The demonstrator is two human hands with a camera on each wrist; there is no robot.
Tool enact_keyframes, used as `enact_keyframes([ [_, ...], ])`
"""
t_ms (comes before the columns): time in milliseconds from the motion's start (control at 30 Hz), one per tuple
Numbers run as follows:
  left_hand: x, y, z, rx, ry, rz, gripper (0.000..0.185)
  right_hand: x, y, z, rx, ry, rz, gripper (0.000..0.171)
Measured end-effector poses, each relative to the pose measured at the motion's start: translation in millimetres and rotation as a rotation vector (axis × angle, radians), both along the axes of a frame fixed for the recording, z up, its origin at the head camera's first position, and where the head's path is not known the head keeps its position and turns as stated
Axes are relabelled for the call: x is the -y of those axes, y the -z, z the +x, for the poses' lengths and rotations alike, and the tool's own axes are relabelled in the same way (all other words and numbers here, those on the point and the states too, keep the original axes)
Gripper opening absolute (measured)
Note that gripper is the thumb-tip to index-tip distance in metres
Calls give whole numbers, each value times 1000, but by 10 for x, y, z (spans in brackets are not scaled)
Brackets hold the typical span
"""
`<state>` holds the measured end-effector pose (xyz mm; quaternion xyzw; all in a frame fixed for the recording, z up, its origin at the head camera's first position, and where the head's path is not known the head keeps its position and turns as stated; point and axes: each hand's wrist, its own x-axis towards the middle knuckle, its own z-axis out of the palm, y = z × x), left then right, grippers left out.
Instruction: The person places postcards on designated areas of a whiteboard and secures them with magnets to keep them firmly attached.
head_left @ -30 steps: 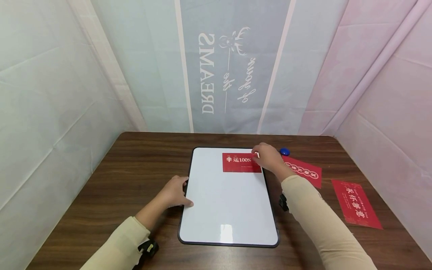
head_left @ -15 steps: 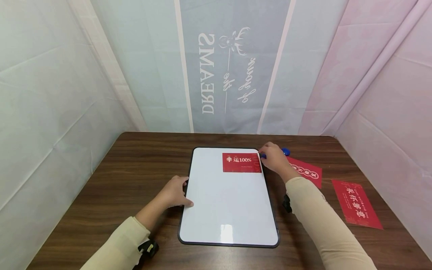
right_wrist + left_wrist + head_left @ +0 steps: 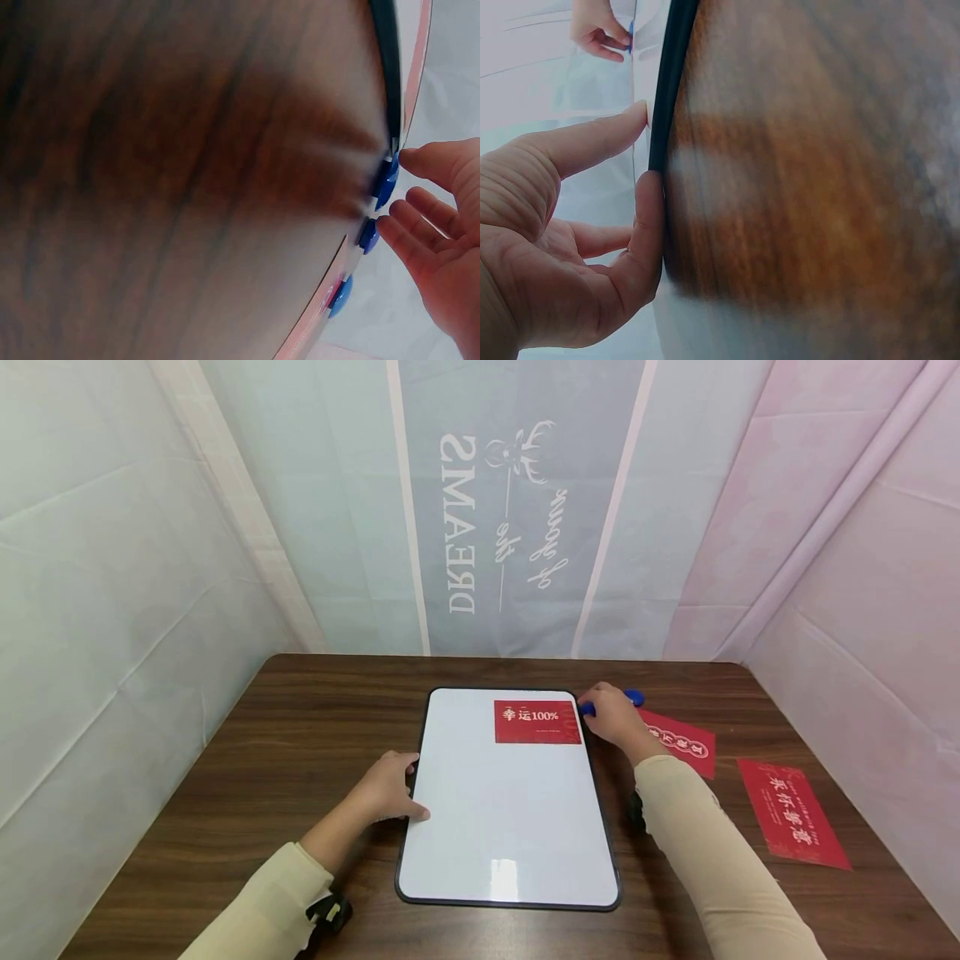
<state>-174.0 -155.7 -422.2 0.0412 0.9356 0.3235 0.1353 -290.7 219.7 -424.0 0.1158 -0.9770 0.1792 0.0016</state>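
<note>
Left hand (image 3: 386, 789): flat, fingers straight, steadying whiteboard (image 3: 502, 827). Right hand (image 3: 611, 714): we pinch a blue magnet (image 3: 587, 708); best seated squarely on red card (image 3: 537, 722) corner.

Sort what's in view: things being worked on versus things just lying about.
In hand:
whiteboard, steadied by the left hand
red card on the board
blue magnets at the right hand

Lying about:
two red cards on the table
printed backdrop
</note>
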Motion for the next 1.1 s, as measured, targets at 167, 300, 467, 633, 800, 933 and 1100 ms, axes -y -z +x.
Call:
enact_keyframes([
  [167,2,10,-6,3,-2,6,94,-7,12,-26,3,-9,19,37],
  [300,4,19,-14,3,-4,-2,94,-13,14,-51,9,-18,42,38],
  [467,1,11,-12,7,-5,4,94,-7,12,-81,22,-29,67,39],
  [633,-4,2,-10,13,-5,3,94,-2,-1,-114,59,-25,77,40],
  [800,-7,-5,-11,16,1,-4,94,2,-23,-131,114,-5,75,42],
  [933,-10,-12,-10,16,1,-4,93,-10,-38,-128,129,-2,66,42],
  [1100,-7,-10,-7,16,-4,-3,93,-33,-48,-129,136,10,45,41],
])
